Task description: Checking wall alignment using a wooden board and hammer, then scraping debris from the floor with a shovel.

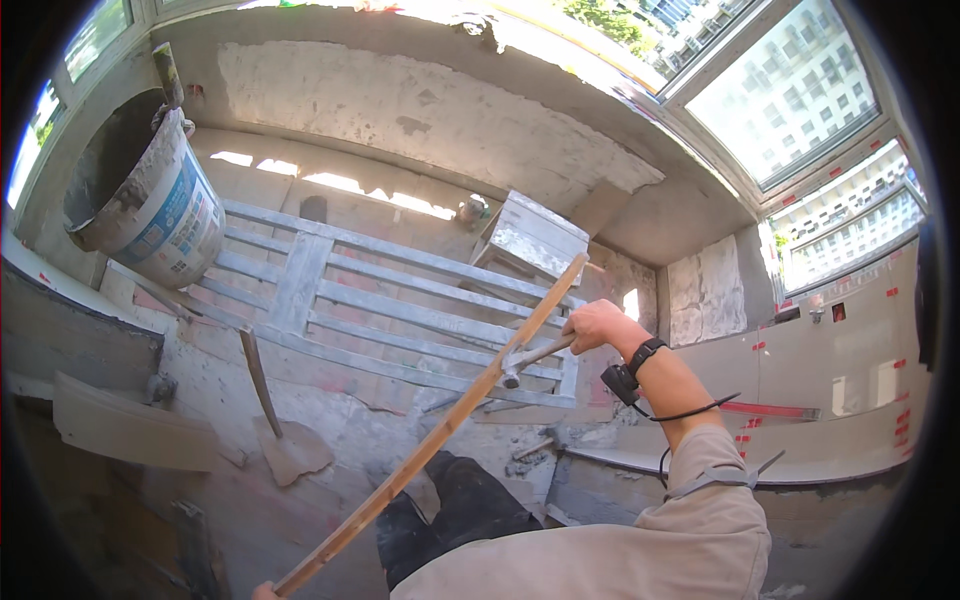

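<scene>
A long, narrow wooden strip [430, 442] slants across the view in front of my body, from the lower left up to the right. At its lower end, by the picture's edge, only a bit of my left hand [265, 592] shows, closed around the wood. My right hand [592, 326] is wrapped round the handle of a hammer [530, 358]. The hammer's head lies against or just beside the strip's upper half; I cannot tell whether they touch. A watch and a small black device with a cable are on my right wrist.
A grey slatted metal frame [305, 280] lies ahead, with a worn box-like stool [532, 235] at its far right. A mortar-stained bucket [165, 205] stands at the left. Below it is a trowel-like tool [290, 450] with a wooden handle. Rubble covers parts of the floor; windows [785, 95] are at right.
</scene>
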Motion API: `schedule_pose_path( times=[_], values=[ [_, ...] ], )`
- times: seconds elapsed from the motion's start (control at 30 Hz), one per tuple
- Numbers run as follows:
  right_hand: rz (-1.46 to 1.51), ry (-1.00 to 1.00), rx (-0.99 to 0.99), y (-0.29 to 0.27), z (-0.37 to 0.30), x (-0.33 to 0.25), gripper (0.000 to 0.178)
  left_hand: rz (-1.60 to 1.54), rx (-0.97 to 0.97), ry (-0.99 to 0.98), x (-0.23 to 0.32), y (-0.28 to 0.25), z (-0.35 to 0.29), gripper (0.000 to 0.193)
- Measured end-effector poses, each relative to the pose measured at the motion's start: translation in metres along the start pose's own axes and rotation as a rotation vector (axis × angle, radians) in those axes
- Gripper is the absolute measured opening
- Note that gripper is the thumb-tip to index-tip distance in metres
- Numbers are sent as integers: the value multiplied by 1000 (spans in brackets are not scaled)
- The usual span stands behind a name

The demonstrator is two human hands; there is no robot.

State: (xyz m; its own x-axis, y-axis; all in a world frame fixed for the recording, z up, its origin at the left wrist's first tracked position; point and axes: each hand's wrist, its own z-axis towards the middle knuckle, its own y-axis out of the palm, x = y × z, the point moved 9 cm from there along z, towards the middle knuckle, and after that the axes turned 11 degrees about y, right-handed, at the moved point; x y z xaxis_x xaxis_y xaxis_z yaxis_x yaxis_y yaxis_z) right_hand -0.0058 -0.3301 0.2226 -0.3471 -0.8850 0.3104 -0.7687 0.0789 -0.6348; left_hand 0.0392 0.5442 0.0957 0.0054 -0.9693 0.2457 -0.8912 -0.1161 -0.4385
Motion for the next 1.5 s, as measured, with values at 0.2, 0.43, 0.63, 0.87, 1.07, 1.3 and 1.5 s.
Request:
schedule_pose_path(
  times=[0.2,0.43,0.63,0.87,1.07,1.3,1.5],
  values=[
    [-124,24,57,-25,-18,-13,18,46,-7,-15,-11,10,6,26],
    [-92,196,141,-14,-42,-33,14,148,-33,39,2,26,13,31],
    [37,85,75,-12,-34,-30,29,101,-6,70,-6,29,25,32],
    [250,157,110,-19,-37,-28,39,105,-63,67,21,25,10,34],
    [407,185,162,-14,-29,-34,39,-10,-86,129,6,76,40,35],
    [367,168,147,-19,-24,-16,43,-141,-88,170,-4,74,38,38],
    [568,8,12,-21,-29,-25,50,139,-12,59,-69,86,87,30]
  ],
)
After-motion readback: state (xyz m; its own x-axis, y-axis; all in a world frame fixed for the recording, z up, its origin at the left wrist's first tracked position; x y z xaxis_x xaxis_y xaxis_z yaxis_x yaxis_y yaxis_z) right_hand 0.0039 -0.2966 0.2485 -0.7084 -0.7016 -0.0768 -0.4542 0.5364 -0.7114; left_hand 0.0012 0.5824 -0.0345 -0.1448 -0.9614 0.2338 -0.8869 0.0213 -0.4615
